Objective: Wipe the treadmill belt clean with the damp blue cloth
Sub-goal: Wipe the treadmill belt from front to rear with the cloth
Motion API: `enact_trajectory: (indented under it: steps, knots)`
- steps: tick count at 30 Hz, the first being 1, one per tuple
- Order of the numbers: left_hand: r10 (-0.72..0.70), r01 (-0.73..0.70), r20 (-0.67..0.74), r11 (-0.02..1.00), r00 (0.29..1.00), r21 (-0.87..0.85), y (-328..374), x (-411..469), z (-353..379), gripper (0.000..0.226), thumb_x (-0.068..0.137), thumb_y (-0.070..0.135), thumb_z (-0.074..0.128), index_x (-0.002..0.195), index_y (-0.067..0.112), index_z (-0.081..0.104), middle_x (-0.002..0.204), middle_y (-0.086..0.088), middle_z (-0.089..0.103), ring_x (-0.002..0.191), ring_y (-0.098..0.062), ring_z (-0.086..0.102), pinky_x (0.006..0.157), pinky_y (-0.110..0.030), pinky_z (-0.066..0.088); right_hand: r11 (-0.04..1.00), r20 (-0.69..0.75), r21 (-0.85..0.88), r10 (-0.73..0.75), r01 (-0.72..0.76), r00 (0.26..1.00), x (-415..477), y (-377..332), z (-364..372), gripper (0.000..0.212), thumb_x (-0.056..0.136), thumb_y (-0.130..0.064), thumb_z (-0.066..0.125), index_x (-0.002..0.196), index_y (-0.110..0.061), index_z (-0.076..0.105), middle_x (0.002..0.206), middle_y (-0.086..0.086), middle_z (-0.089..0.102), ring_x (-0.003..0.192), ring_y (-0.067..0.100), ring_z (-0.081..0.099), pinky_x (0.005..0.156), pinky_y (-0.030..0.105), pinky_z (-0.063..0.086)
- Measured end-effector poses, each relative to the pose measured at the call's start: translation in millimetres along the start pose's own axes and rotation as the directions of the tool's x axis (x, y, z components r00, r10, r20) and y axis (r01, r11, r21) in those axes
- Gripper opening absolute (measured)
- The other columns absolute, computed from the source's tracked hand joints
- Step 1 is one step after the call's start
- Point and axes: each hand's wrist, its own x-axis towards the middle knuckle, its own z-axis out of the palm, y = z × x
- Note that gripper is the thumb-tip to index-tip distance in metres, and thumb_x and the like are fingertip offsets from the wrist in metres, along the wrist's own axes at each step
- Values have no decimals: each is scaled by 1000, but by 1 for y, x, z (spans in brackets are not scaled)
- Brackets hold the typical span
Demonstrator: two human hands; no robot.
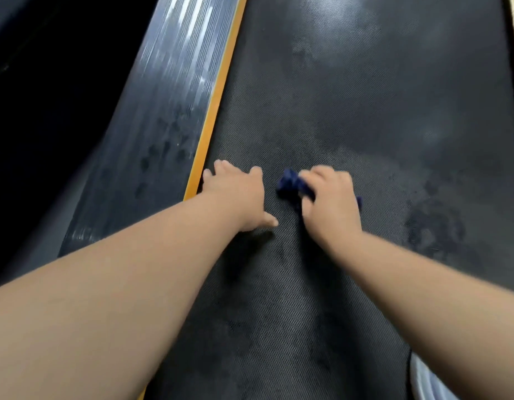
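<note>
Centre frame: the right hand (330, 197) grips the blue cloth (290, 184) on the belt (365, 111); the left hand (238, 194) lies flat alongside, fingers spread.

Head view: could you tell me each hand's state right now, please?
Left hand: open, flat on the treadmill belt.
Right hand: grips the blue cloth.

Most of the blue cloth (290, 184) is covered by the right grip (329, 197). A pale object (429, 382), perhaps fabric, is cut off at the lower right corner.
</note>
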Motion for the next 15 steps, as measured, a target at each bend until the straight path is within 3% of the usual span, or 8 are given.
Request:
enact_trajectory:
  steps: [1,3,6,8,10,12,15]
  knots:
    - [15,-14,-39,1000,999,9,5,3,-2,104,70,72,63,146,16,18,147,-29,22,138,-44,16,111,-56,21,999,28,39,-37,36,999,-26,0,-1,22,77,-17,57,96,-17,68,108,5,62,91,34,52,84,39,43]
    - [31,-31,-26,1000,999,-1,13,10,-1,112,71,67,66,150,18,5,152,-30,6,142,-45,4,112,-57,18,993,70,78,-99,93,993,-46,5,-5,29,74,-19,59,101,-18,69,106,3,64,89,32,53,82,39,48]
    - [2,-2,8,1000,1000,-17,19,20,8,118,71,68,65,151,18,-4,152,-33,-9,141,-48,-6,110,-59,19,986,71,16,-167,166,983,0,20,-3,28,76,-23,51,98,-22,68,104,1,62,88,33,52,78,41,48]
    - [1,-1,-9,1000,1000,-3,19,23,13,118,70,70,63,151,18,-5,152,-33,-10,141,-48,-6,110,-60,19,997,42,-56,-49,52,998,53,32,-2,28,82,-23,48,103,-27,65,113,1,58,101,34,49,86,41,44]
    - [10,-9,-13,1000,1000,15,18,24,14,118,70,71,62,151,18,-6,151,-33,-10,141,-48,-6,110,-60,20,985,31,-36,171,-170,985,91,40,-5,29,88,-19,50,112,-27,64,125,2,52,112,33,41,94,37,37]
    - [1,-1,-1,1000,1000,25,19,24,12,119,69,71,63,151,18,-4,151,-34,-8,141,-48,-5,109,-60,22,969,20,-4,246,-246,969,84,33,-6,26,88,-16,49,108,-24,65,123,3,52,110,33,41,89,35,36]
    - [-37,38,26,999,999,-39,25,24,2,115,71,70,63,152,17,1,152,-33,-7,141,-48,-4,108,-62,22,995,16,76,62,-63,998,6,21,-5,25,75,-18,49,92,-21,67,107,5,59,94,34,50,82,37,40]
